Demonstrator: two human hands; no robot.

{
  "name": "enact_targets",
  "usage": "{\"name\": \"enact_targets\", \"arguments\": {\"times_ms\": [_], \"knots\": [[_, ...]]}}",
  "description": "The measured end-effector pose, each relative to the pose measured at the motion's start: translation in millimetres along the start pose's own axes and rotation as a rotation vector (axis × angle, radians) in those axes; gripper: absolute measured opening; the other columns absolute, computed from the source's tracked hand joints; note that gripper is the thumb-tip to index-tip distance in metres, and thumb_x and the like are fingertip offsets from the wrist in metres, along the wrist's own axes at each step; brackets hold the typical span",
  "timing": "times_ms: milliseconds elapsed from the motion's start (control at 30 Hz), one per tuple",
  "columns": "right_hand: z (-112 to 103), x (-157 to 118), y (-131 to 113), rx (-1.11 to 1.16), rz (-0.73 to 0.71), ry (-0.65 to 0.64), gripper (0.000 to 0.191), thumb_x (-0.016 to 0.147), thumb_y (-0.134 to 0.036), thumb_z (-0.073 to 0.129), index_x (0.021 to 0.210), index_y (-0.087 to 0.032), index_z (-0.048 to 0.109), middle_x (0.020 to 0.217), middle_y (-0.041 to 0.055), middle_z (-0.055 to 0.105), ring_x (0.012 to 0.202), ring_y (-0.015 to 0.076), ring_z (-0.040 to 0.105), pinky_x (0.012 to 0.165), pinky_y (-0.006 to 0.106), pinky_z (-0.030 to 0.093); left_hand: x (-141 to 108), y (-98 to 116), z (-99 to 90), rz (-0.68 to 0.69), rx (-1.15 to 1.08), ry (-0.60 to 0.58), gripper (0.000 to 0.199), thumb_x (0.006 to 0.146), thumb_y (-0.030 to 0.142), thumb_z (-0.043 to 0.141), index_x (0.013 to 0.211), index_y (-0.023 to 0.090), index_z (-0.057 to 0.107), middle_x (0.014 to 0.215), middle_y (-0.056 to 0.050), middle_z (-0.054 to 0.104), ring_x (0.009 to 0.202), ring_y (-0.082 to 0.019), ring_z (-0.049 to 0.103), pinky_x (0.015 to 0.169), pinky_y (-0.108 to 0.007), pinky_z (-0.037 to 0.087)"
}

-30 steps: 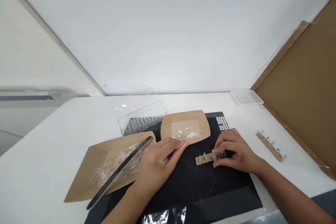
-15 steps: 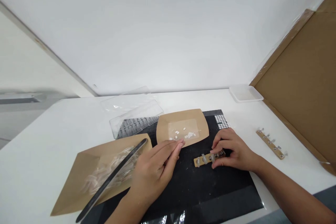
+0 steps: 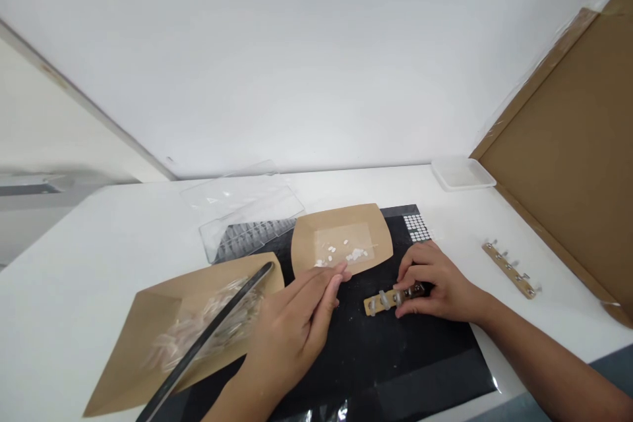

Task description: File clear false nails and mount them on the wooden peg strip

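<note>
My right hand grips the right end of a short wooden nail tip stand, thumb on the near side and fingers on the far side. Small translucent pieces that look like nail tips stand on the strip; its right part is hidden by the fingers. My left hand is closed in a pinch, fingertips just over the near rim of a small cardboard tray. Anything between those fingertips is too small to make out. Several white oval bits lie in this tray.
At left, a larger cardboard tray holds many clear nail tips, with a black nail file across it. Behind lies a clear plastic case. A sheet of white dots, a second stand and a white plastic container are right.
The view has shifted slightly. My left hand stays pinched by the small tray's near rim, fingertips slightly turned. My right hand keeps its hold on the stand.
</note>
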State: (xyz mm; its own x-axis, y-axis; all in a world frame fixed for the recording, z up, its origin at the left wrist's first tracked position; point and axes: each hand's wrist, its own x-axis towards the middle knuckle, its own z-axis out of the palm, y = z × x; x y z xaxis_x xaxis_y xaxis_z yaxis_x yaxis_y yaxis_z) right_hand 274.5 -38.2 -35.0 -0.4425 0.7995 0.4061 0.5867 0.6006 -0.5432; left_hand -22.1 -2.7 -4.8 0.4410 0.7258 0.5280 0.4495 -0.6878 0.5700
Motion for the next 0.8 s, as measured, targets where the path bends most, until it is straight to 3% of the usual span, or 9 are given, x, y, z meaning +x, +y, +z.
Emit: {"name": "enact_targets", "arguments": {"times_ms": [133, 300, 533, 700, 800], "knots": [[0.1, -0.2, 0.2, -0.027, 0.004, -0.006, 0.032, 0.081, -0.050, 0.090, 0.096, -0.026, 0.076, 0.097, 0.0026, 0.073, 0.089, 0.0194, 0.067, 0.087, 0.040, 0.045, -1.8, -0.7, 1.7, -0.041, -0.052, -0.065, 0.038, 0.108, 0.023, 0.044, 0.139, 0.024, 0.066, 0.102, -0.004, 0.082, 0.065, -0.014, 0.072, 0.070, -0.026, 0.063], [0.1, -0.9, 0.7, -0.032, 0.009, -0.016, 0.030, 0.083, -0.049, 0.089, 0.097, -0.025, 0.076, 0.098, 0.0034, 0.072, 0.088, 0.0193, 0.066, 0.086, 0.039, 0.045, -3.3, -0.7, 3.4, 0.008, -0.068, -0.079, 0.043, 0.108, 0.019, 0.045, 0.147, 0.026, 0.059, 0.105, -0.002, 0.080, 0.067, -0.012, 0.071, 0.070, -0.024, 0.061], [-1.3, -0.7, -0.9, -0.050, 0.022, -0.035, 0.031, 0.083, -0.050, 0.089, 0.098, -0.026, 0.076, 0.099, 0.0027, 0.072, 0.089, 0.0193, 0.066, 0.088, 0.039, 0.043, -3.8, -3.4, 5.2, 0.075, -0.038, -0.074, 0.038, 0.109, 0.017, 0.045, 0.144, 0.022, 0.060, 0.106, -0.002, 0.078, 0.068, -0.009, 0.069, 0.071, -0.022, 0.060], [-5.6, 0.0, -4.1, -0.063, -0.012, -0.018, 0.052, 0.081, -0.054, 0.088, 0.122, -0.025, 0.071, 0.107, 0.0063, 0.073, 0.099, 0.0223, 0.067, 0.091, 0.040, 0.045, -1.5, -3.0, 5.1, 0.116, -0.005, -0.062, 0.033, 0.110, 0.017, 0.044, 0.138, 0.019, 0.062, 0.105, -0.004, 0.076, 0.071, -0.009, 0.069, 0.074, -0.022, 0.061], [-8.2, -0.2, -5.8, -0.043, -0.067, -0.028, 0.043, 0.083, -0.050, 0.088, 0.115, -0.026, 0.073, 0.107, 0.0052, 0.073, 0.097, 0.0207, 0.068, 0.089, 0.039, 0.047, -0.9, -2.6, 4.8, 0.119, 0.000, -0.055, 0.033, 0.109, 0.016, 0.045, 0.137, 0.018, 0.062, 0.105, -0.004, 0.076, 0.074, -0.010, 0.071, 0.073, -0.021, 0.061]]}}
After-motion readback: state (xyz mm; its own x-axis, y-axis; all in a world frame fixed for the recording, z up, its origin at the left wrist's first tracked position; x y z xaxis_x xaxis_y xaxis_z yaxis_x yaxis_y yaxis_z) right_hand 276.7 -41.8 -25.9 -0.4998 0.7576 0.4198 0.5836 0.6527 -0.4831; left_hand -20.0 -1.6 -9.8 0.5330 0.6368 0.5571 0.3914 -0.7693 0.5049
